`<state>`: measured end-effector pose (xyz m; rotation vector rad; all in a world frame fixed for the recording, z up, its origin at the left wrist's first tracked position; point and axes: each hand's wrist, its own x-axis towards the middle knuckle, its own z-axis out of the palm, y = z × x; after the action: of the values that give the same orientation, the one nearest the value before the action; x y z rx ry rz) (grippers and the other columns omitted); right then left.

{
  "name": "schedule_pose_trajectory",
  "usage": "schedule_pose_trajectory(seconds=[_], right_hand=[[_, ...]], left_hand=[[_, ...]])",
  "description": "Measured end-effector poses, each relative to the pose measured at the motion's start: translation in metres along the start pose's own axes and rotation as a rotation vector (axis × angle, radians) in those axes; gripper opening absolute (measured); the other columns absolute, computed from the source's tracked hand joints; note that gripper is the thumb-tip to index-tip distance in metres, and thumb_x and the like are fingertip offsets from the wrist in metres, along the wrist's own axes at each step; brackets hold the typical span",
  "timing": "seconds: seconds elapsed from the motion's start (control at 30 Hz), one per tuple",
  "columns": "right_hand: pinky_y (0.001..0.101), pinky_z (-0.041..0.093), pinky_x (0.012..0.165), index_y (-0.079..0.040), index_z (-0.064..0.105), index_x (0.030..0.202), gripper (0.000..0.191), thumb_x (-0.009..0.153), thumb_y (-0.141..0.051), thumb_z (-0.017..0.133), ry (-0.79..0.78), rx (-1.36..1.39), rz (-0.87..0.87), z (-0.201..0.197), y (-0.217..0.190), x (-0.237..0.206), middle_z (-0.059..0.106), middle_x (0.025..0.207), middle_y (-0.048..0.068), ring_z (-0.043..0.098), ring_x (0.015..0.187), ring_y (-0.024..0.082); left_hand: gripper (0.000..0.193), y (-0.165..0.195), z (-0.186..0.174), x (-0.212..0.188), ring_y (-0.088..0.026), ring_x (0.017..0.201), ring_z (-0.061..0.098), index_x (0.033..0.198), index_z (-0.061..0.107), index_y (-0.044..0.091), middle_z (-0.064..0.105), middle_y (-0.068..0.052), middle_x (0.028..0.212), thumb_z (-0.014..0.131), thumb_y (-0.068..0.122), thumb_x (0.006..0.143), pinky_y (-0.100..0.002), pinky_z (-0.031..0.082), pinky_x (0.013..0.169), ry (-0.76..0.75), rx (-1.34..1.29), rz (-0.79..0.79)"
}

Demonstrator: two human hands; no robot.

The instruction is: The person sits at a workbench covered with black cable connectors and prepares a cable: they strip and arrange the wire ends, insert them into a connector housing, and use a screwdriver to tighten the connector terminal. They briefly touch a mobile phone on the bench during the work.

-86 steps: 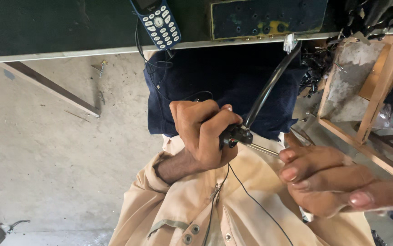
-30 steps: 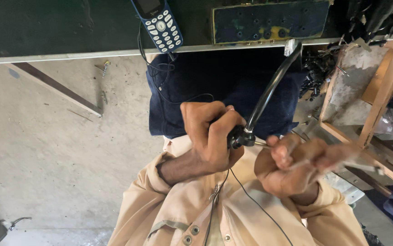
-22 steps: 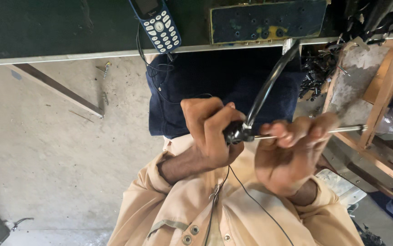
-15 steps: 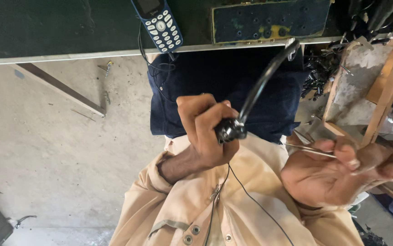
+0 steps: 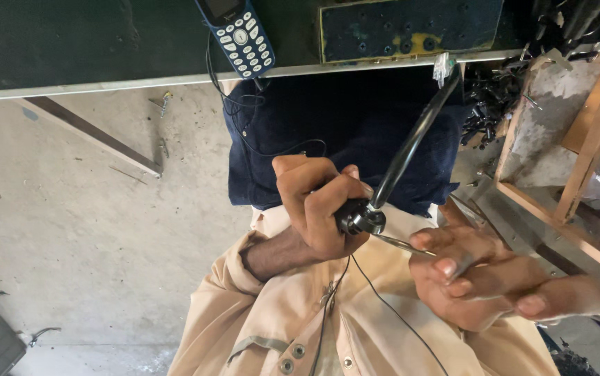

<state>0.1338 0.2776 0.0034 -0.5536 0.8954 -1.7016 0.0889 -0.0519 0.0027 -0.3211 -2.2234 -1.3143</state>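
We see a black round-headed tool w/ a metal collar [image 5: 360,217] at mid-frame, above the lap, gripped in our left hand [image 5: 314,202]; the left fingers [image 5: 328,198] are curled tight round its body. A thick black curved cable [image 5: 411,143] runs from the tool up to the bench edge. A thin silver metal rod [image 5: 394,242] sticks out of the collar toward our right hand [image 5: 484,282], whose thumb and forefinger pinch the rod's far end; the other right fingers [image 5: 564,299] lie stretched out, pressed together. A thin black wire [image 5: 383,306] hangs below the tool, across the beige shirt [image 5: 279,327].

Further out: the dark green bench [image 5: 105,42] fills the top, w/ a blue keypad phone [image 5: 237,35] and a dark metal plate w/ holes [image 5: 411,28] on it. A wooden frame rack [image 5: 585,160] stands at right, a concrete floor [image 5: 70,244] at left.
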Motion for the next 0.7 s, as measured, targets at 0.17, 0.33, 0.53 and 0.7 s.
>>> schedule_pose_trajectory(seconds=[0.17,0.33,0.53,0.7], right_hand=[[0.0599,0.005,0.136,-0.010,0.058,0.155,0.053,0.110,-0.031,0.041,0.046,-0.089,0.047,0.011,0.001,-0.001,0.048,0.165,0.008,0.015,0.169,0.038],[0.0616,0.005,0.131,-0.009,0.057,0.153,0.053,0.108,-0.032,0.041,0.090,-0.217,0.089,0.024,-0.044,0.055,0.050,0.161,0.010,0.016,0.164,0.038],[0.0665,0.036,0.115,-0.015,0.041,0.136,0.037,0.101,-0.016,0.054,0.575,-0.619,-0.259,0.090,-0.027,0.090,0.060,0.135,0.010,0.055,0.126,0.034],[0.0660,0.049,0.110,-0.018,0.036,0.132,0.040,0.101,-0.014,0.060,0.784,-0.715,-0.540,0.101,-0.012,0.111,0.067,0.126,0.009,0.073,0.116,0.031]], left_hand=[[0.031,0.001,0.002,-0.001,-0.022,0.083,0.046,0.103,0.059,0.006,0.048,-0.009,0.098,0.076,-0.014,0.085,-0.038,0.037,0.072,0.020,-0.001,0.008],[0.030,0.002,0.002,-0.001,-0.022,0.083,0.046,0.102,0.059,0.006,0.048,-0.008,0.095,0.074,-0.014,0.086,-0.039,0.037,0.072,0.041,0.019,0.012],[0.028,0.001,0.000,0.001,-0.022,0.083,0.047,0.103,0.060,0.006,0.049,-0.008,0.095,0.072,-0.013,0.087,-0.039,0.037,0.073,0.024,0.010,0.019],[0.028,0.000,-0.005,0.000,-0.023,0.084,0.047,0.104,0.061,0.007,0.048,-0.008,0.097,0.074,-0.011,0.087,-0.040,0.037,0.074,-0.028,0.034,0.040]])
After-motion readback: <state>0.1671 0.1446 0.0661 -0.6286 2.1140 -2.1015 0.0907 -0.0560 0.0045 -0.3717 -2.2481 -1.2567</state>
